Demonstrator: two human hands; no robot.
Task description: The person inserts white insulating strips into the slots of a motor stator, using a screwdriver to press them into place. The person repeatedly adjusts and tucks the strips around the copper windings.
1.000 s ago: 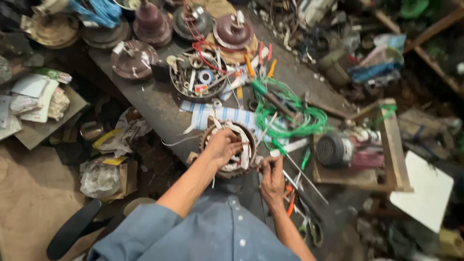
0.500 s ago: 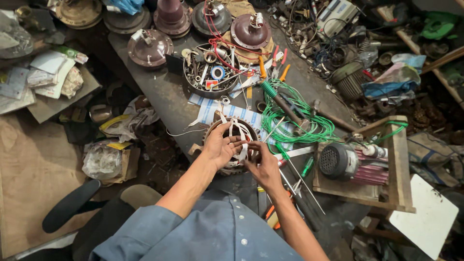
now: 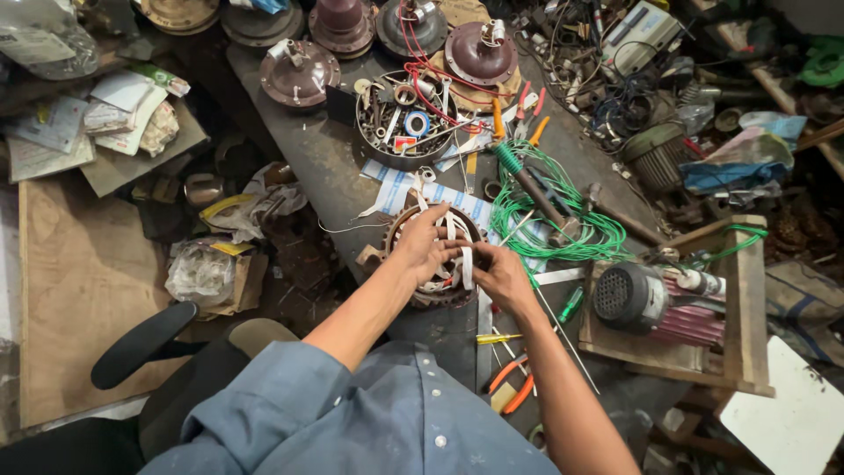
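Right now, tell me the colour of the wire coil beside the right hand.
Green wire coil, seen best in the head view, right of the right hand.
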